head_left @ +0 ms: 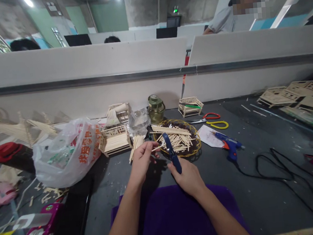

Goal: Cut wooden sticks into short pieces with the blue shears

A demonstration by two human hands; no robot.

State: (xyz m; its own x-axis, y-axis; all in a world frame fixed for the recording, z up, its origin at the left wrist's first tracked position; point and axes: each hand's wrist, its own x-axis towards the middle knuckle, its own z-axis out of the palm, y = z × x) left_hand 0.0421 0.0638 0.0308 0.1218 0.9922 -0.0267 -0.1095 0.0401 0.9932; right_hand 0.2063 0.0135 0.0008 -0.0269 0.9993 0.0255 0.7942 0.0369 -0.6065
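Observation:
Between thumb and fingers, my left hand (145, 157) pinches a thin wooden stick (157, 148). My right hand (187, 175) is closed around the handles of a dark blue cutter (170, 151) that looks like pruning snips. The cutter's head is at the stick's right end; whether the blades touch it I cannot tell. Just beyond both hands lies a yellow-rimmed woven basket (198, 143) holding many short and long wooden sticks (179, 139). A bundle of loose sticks (135, 145) lies left of the basket.
Small stick-built models (116, 141) stand behind my left hand. Left is a plastic bag (66, 154); a green bottle (156, 108) stands behind the basket. To the right lie scissors (214, 121) and a blue glue gun (232, 147) with its cord. A purple cloth (178, 218) is in front.

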